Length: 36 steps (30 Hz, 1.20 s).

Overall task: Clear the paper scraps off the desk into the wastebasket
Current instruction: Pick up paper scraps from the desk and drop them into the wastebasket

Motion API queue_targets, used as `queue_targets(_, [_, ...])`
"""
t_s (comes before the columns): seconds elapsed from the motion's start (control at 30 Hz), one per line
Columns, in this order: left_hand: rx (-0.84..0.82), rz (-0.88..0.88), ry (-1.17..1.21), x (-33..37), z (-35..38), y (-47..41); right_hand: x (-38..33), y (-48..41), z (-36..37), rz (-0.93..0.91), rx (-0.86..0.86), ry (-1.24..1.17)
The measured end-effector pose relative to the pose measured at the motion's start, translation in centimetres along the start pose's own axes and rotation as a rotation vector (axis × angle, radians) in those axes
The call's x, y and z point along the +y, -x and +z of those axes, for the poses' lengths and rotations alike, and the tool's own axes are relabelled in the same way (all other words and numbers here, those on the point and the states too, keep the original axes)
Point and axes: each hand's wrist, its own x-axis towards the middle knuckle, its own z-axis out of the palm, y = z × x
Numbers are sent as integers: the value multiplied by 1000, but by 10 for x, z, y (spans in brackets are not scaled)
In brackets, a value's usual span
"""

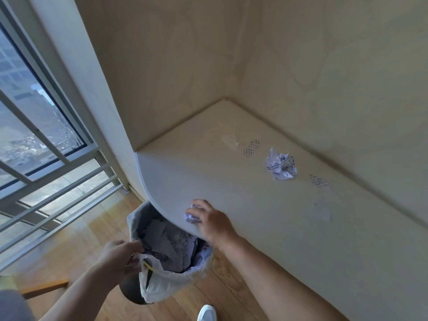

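The wastebasket [159,281], lined with a white plastic bag and holding several paper scraps, stands on the floor under the desk's near-left edge. My left hand [120,257] grips the bag's rim. My right hand [210,222] rests on the cream desk [231,181] at its front edge, fingers curled around a small crumpled paper ball [192,215]. Farther back lie a bigger crumpled paper wad [281,166], two flat dotted scraps [251,148] [319,181], a pale scrap [230,140] and a faint white scrap [323,210].
Beige walls close the desk in at the back and right. A window with metal rails [46,158] fills the left side. The floor is wood; a wooden chair part [44,289] and a white shoe [206,312] show at the bottom.
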Motion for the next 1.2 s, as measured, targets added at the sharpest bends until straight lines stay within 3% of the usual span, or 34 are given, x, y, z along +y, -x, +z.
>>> queue_targets(0.23, [26,-46,-3,7,-4,1,-35,10,7,-83,-280,-270])
queue_targets(0.3, [30,-49,17,7,-6,0,-30,9,-9,-74,-222,-298])
queue_targets(0.37, [29,-61,39,6,-11,-2,-6,0,-37,-9,-5,-227])
queue_targets(0.43, [35,-77,41,8,-17,-4,36,-14,-75,188,267,-49])
queue_targets(0.53, [45,-76,46,11,-20,-11,114,-21,-133,740,501,59])
queue_targets(0.63, [60,-77,45,12,-16,-12,186,-2,-162,1119,518,-155])
queue_targets(0.77, [64,-85,53,14,-12,-9,238,18,-160,1340,486,-358])
queue_targets(0.93, [66,-81,66,15,-12,-11,254,14,-169,1295,400,-371])
queue_targets(1.1, [72,-81,72,16,-11,-11,250,-14,-172,1046,175,-244])
queue_targets(1.2, [74,-73,81,18,-12,-10,241,-31,-164,954,136,-131])
